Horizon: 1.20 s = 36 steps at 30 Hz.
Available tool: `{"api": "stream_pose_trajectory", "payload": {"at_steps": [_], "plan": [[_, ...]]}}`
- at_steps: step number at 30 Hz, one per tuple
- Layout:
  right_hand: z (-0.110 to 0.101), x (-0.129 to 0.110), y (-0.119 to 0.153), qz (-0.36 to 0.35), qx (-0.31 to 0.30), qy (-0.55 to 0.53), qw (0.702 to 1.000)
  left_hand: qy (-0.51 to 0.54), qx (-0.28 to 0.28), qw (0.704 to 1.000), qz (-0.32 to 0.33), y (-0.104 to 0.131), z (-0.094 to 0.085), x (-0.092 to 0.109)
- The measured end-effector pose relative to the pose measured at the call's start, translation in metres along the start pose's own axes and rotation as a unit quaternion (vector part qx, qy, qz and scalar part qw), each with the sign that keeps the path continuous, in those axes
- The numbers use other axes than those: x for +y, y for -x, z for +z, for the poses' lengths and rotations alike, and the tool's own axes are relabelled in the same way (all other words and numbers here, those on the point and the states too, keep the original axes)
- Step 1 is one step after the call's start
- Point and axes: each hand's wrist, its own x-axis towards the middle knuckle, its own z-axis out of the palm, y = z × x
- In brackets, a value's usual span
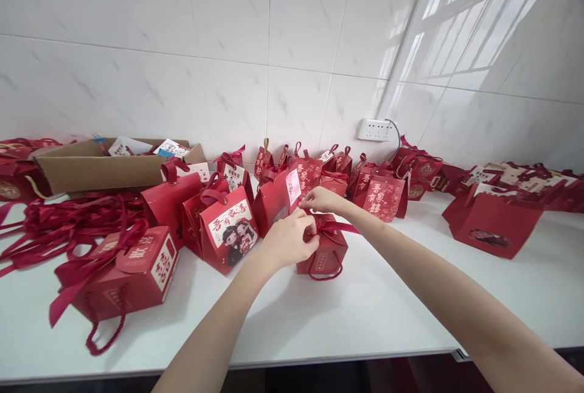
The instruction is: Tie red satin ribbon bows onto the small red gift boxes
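A small red gift box (pixel 335 253) stands near the middle of the table, a twisted cord handle (pixel 326 276) hanging on its near side. Dark red ribbon (pixel 340 227) lies across its top, with one tail stretching to the right. My left hand (pixel 294 238) is at the box's upper left, fingers curled and closed on the ribbon. Just above and beyond it, my right hand (pixel 323 200) pinches the ribbon between thumb and fingertips. The fingers partly hide the ribbon between them. Right behind my hands stands a red bag with a pink card (pixel 293 185).
Another ribboned box (pixel 132 277) and a heap of loose ribbon (pixel 91 226) lie on the left. A picture-front bag (pixel 230 229) stands beside my left hand. Several red bags line the wall; a cardboard box (pixel 104 168) is back left. A red bag (pixel 495 222) stands right.
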Motion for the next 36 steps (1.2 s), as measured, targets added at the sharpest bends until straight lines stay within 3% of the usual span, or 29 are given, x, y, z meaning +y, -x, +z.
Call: {"api": "stream_pose_trajectory", "payload": {"at_steps": [4,5,9,11,15,20,28,32,36], "plan": [[-0.011,-0.001,0.049,0.033,0.198,-0.021,0.979,0.083,-0.004,0.996,-0.033,-0.003,0.000,-0.007],[-0.011,-0.001,0.064,0.054,0.217,-0.025,0.974,0.101,-0.008,0.994,-0.039,-0.003,0.000,-0.008],[0.005,0.002,0.107,0.104,0.120,-0.045,0.986,0.158,-0.026,0.986,-0.046,-0.004,-0.003,-0.010],[0.016,0.004,0.113,0.099,0.116,-0.071,0.986,0.179,-0.029,0.983,-0.033,-0.004,-0.004,-0.009],[0.026,0.011,0.105,0.081,0.150,-0.163,0.972,0.239,-0.066,0.967,-0.050,-0.005,-0.007,-0.011],[0.024,0.024,0.098,0.090,0.106,-0.332,0.933,0.343,-0.154,0.917,-0.131,-0.006,-0.013,-0.017],[0.022,0.039,0.097,0.130,0.004,-0.503,0.855,0.454,-0.205,0.852,-0.163,-0.009,-0.012,-0.029],[0.017,0.044,0.097,0.120,-0.029,-0.519,0.846,0.469,-0.223,0.841,-0.152,-0.007,-0.012,-0.033],[0.016,0.048,0.103,0.105,-0.027,-0.507,0.855,0.485,-0.216,0.837,-0.137,-0.005,-0.011,-0.030]]}}
